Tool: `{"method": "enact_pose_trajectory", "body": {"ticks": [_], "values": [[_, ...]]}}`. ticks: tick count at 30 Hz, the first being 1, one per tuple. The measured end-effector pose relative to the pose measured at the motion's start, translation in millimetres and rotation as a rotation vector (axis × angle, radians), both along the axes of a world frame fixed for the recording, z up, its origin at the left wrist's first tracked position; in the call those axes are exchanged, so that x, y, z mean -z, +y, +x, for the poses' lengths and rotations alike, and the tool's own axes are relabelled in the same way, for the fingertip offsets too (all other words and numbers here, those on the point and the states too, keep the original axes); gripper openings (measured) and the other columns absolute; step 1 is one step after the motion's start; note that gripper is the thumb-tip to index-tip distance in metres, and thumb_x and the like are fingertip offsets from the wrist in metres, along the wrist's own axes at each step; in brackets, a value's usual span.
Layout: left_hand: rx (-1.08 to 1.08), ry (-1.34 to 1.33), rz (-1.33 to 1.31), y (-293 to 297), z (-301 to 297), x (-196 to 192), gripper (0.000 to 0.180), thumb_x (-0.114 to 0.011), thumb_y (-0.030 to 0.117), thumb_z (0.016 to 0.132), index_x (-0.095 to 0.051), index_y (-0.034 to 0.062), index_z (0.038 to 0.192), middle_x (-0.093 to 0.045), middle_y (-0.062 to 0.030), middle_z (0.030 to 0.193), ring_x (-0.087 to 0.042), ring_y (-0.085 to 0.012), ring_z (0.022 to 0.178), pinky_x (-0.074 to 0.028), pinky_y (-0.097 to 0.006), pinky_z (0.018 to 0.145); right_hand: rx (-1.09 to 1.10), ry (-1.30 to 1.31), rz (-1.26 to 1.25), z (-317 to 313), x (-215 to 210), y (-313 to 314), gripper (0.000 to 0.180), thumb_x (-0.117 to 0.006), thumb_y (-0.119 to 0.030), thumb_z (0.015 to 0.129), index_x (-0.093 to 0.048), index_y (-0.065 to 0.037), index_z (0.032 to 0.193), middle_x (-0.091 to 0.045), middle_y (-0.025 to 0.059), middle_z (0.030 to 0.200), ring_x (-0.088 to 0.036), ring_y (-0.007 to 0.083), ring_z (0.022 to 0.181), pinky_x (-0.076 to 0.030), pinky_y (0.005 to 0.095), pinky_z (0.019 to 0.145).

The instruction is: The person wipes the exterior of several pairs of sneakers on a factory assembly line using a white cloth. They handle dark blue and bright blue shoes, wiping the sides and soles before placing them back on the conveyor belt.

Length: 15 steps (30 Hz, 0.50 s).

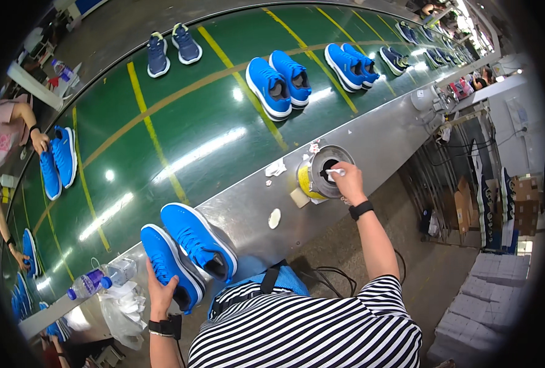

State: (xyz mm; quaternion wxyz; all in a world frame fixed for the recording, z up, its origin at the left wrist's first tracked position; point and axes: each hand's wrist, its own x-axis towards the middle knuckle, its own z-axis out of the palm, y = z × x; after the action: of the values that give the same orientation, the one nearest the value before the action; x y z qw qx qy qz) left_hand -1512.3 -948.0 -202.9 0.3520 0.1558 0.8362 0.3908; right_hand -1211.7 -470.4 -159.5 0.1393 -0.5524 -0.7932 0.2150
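At the near edge of the metal ledge, my left hand [161, 291] grips a blue sneaker [157, 244] with a white sole, its heel toward me. The matching blue sneaker [189, 227] rests beside it to the right. My right hand [350, 182] pinches a small white wad [335, 172], perhaps cloth or paper, at the mouth of a round metal can [335, 151]. The can has a yellow band, and its contents look dark. Next to it lie a beige block [299, 197], crumpled white scraps [276, 168] and an oval white piece [275, 218].
Beyond the ledge runs a green conveyor [192, 135] with yellow lines, carrying several pairs of sneakers. At left, another person's hand [40, 141] touches a blue pair. Plastic bottles [120, 271] and a white bag [124, 310] are left of my shoes. Grey stacks [475, 300] stand at lower right.
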Motion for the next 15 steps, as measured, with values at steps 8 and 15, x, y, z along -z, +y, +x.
{"method": "enact_pose_trajectory", "body": {"ticks": [8, 15], "values": [[-0.103, -0.469, 0.385, -52, -2, -20, 0.079, -0.06, 0.005, 0.081, -0.019, 0.0086, 0.149, -0.036, -0.0132, 0.143, -0.043, -0.021, 0.123, -0.036, -0.032, 0.102, -0.025, 0.293, 0.119, -6, 8, -3, 0.013, -0.065, -0.008, 0.079, -0.066, -0.004, 0.091, -0.064, 0.0075, 0.078, -0.058, 0.0157, 0.073, -0.047, 0.03, 0.066], [0.049, -0.375, 0.41, -90, 4, 13, 0.083, -0.06, 0.009, 0.077, -0.019, 0.013, 0.149, -0.041, -0.0152, 0.137, -0.044, -0.0209, 0.12, -0.036, -0.031, 0.101, -0.285, 0.68, -0.65, -105, -47, -266, 0.02, -0.062, 0.002, 0.084, -0.063, -0.003, 0.103, -0.064, 0.0053, 0.097, -0.06, 0.0119, 0.091, -0.05, 0.0264, 0.08]]}}
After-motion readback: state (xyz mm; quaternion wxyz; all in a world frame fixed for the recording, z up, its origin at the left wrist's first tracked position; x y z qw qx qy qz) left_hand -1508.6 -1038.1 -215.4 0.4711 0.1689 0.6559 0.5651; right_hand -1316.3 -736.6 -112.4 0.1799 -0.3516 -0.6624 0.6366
